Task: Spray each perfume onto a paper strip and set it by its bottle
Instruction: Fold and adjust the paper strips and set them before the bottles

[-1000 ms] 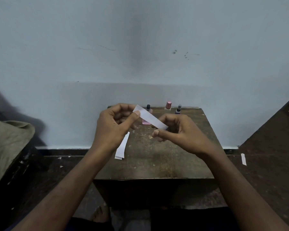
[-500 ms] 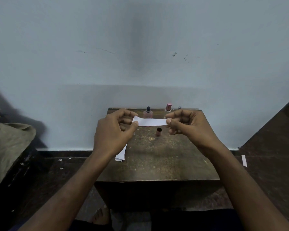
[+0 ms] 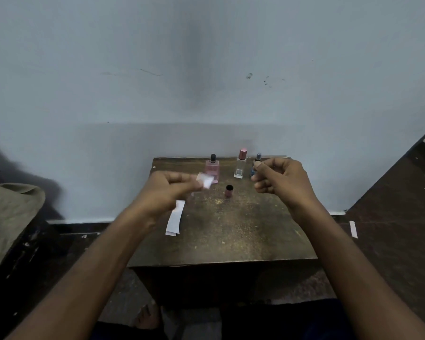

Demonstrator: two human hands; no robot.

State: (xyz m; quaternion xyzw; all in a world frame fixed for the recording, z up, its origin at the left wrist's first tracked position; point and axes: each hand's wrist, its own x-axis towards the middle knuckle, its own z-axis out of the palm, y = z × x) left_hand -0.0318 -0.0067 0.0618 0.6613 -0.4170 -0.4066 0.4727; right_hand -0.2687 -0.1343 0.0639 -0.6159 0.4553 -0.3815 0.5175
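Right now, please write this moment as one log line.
left hand: holds strip | right hand: curled, holds nothing | pink bottle: uncapped | cap: on table | spray: not yet

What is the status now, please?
Left hand pinches paper strip, blurred. Right hand curled, empty, near blue bottle. Loose cap on table.
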